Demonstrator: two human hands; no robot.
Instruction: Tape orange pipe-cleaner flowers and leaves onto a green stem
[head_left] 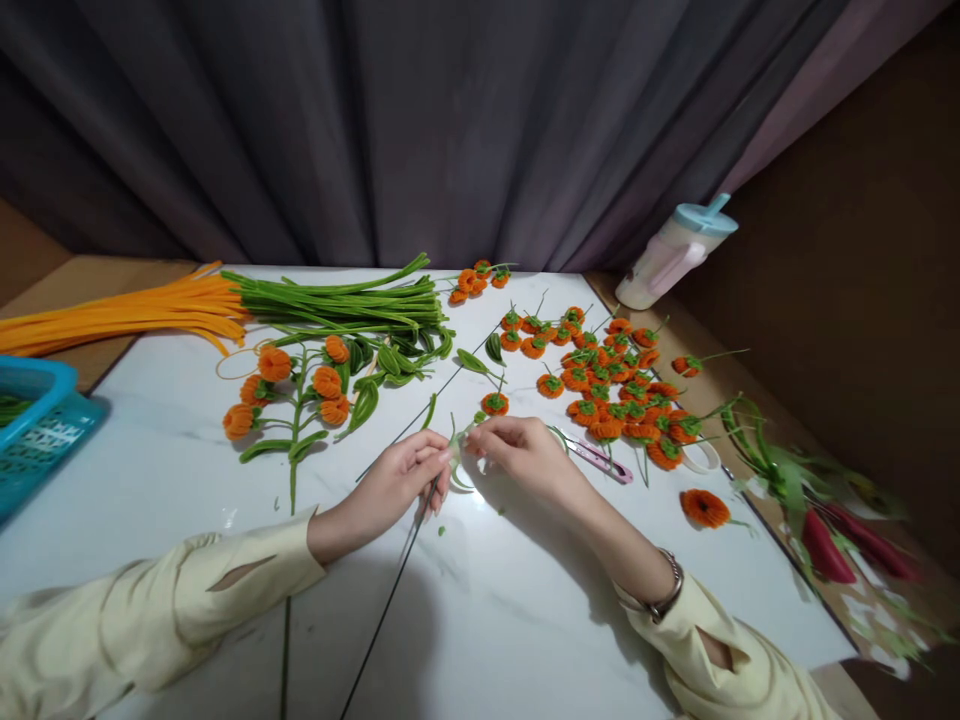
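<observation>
My left hand (401, 480) is closed in a pinch around a thin dark-green stem (417, 520) that slants down below the fingers. Close beside it, my right hand (521, 455) has thumb and fingers pressed together; what they pinch is too small to make out. A pale green scrap (455, 447) shows between the fingertips of both hands. Left of them lies an assembled fuzzy stem (296, 420) with orange pumpkin-like heads (274, 363) and green leaves. To the right are many loose orange heads (596, 375) with green tops and wire tails.
Green pipe cleaners (337, 303) and orange pipe cleaners (150, 310) lie at the back left. A blue basket (75, 425) stands at the left edge. A pink utility knife (600, 460) and a white tape roll (701, 457) lie right. A lidded cup (671, 260) stands at back right.
</observation>
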